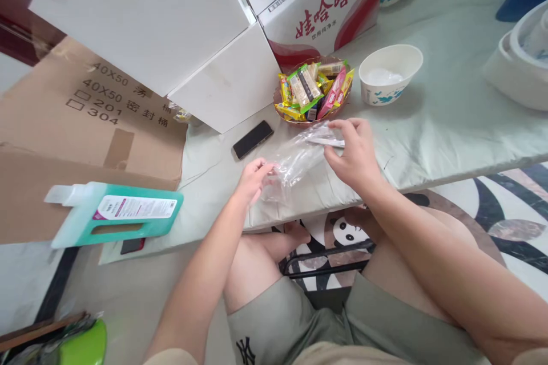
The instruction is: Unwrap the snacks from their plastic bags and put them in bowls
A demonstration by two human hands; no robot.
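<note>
A clear, crinkled plastic bag [295,162] stretches between my two hands just above the front part of the covered table. My left hand [256,179] pinches its near left end with the fingertips. At the far right end, my right hand [356,149] has thumb and fingers closed on the bag. By those right fingertips shows a slim white piece [327,141]; whether it lies inside the bag or against it I cannot tell. Just beyond the bag sits a scalloped bowl [280,114] heaped with wrapped snacks [314,91]. A black phone [253,140] lies behind my left hand.
White cartons [222,80] and a printed water box [325,17] stand at the back. Right of the snacks is a patterned paper bowl [387,91] with whitish contents. A green liquid bottle [128,214] and a brown cardboard box [107,114] are left. White containers [520,63] stand far right.
</note>
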